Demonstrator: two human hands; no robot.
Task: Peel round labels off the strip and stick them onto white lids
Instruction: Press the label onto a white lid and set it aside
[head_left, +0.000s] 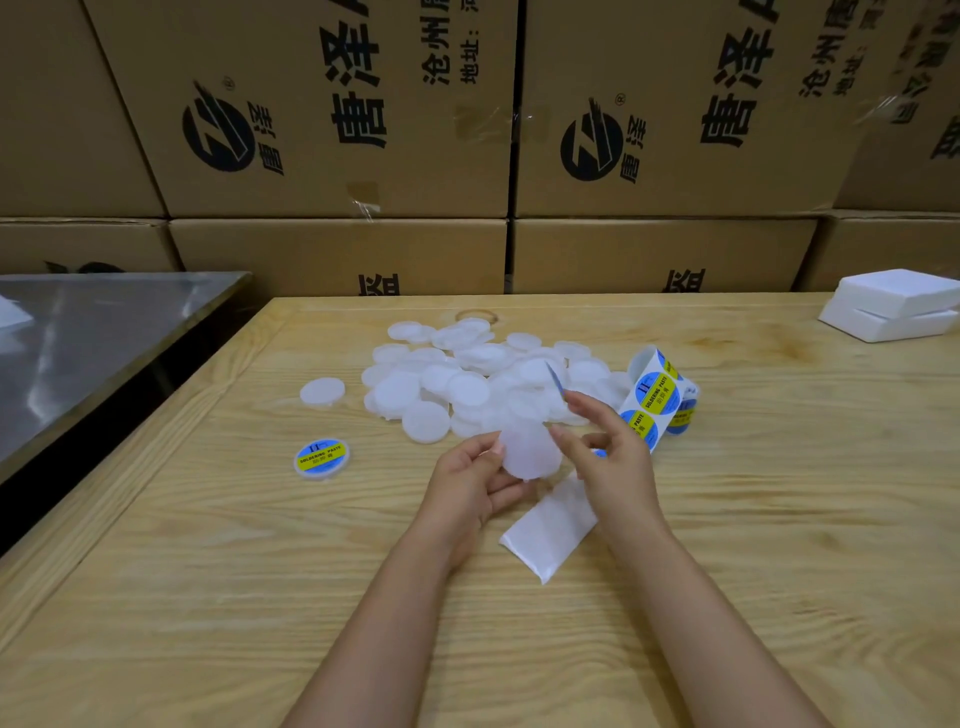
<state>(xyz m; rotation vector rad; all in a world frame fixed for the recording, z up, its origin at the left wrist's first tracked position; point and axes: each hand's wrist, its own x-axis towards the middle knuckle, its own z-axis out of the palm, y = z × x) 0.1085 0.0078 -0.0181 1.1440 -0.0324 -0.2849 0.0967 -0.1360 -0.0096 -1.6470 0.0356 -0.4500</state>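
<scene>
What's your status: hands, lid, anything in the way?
Left hand holds blank white lid. Right hand pinches peeled label above lid, not yet stuck. Nothing between them; backing strip lies beneath.

L grip (467, 483) curled, R grip (613, 457) pinching, adjacent.

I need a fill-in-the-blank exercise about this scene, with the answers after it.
1. The right hand pinches a peeled label; the left hand holds a lid coloured ___.
2. The label roll lies to the ___ of the lid pile.
3. The table bears ___ finished labelled lid.
Answers: white; right; one.
</scene>
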